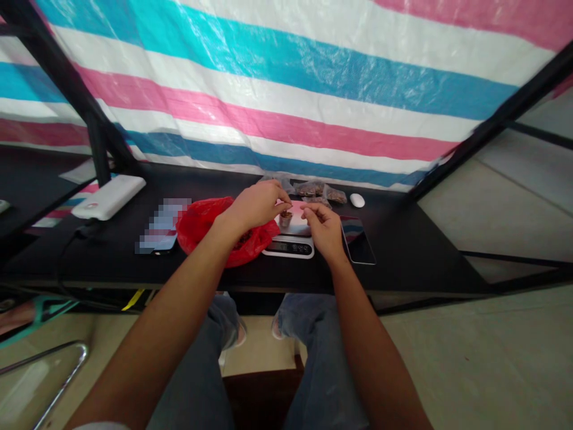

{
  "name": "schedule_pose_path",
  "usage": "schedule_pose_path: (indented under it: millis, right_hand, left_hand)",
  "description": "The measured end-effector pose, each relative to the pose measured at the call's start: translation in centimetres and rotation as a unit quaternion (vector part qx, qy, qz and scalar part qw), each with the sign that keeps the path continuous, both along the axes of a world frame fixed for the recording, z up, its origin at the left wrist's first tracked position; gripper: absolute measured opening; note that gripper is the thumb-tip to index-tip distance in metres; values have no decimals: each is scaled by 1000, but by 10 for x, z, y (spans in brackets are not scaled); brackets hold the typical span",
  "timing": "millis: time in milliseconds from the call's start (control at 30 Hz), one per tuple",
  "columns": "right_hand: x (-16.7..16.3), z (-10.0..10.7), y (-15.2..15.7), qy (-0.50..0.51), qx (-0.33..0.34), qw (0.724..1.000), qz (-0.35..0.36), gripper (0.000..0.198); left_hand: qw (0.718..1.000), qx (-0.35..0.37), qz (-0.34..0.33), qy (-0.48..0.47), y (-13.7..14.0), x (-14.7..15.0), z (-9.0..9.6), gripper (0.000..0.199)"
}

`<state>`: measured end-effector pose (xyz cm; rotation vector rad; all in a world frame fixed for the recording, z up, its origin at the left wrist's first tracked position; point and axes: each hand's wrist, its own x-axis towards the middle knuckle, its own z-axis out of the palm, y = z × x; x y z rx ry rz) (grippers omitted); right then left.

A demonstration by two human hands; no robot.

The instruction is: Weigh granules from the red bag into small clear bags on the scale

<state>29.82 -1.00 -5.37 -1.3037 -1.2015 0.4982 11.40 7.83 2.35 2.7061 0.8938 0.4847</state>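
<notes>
A small white digital scale (290, 245) sits on the black table (403, 257). On its platform lies a small clear bag of brown bits (285, 217). My left hand (257, 205) pinches the top of that bag from above. Just right of the bag, my right hand (323, 227) hovers over the scale with its fingers curled; whether it touches the bag I cannot tell. A red plastic bag (201, 224) with dark contents lies under my left wrist.
Filled small bags (320, 191) and a white oval object (357, 200) lie behind the scale. A phone (358, 240) rests to the right, another phone (156, 239) and a white power bank (110, 197) to the left. A striped tarp hangs behind.
</notes>
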Motion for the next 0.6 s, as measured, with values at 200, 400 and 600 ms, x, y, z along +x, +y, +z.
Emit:
schedule_pose_path:
  millis: [200,400,600]
  right_hand:
    - [1,0,-2,5,-5,1000,0,27]
    - [4,-2,-2,9,-6,1000,-8,28]
    - [1,-2,-1,18,-8,1000,0,28]
  left_hand:
    - [1000,7,20,-14,-7,-9,6,35]
    - [994,-22,97,55,-16,-56,20,33]
    - [965,-119,100,209,-8,-79,-11,21]
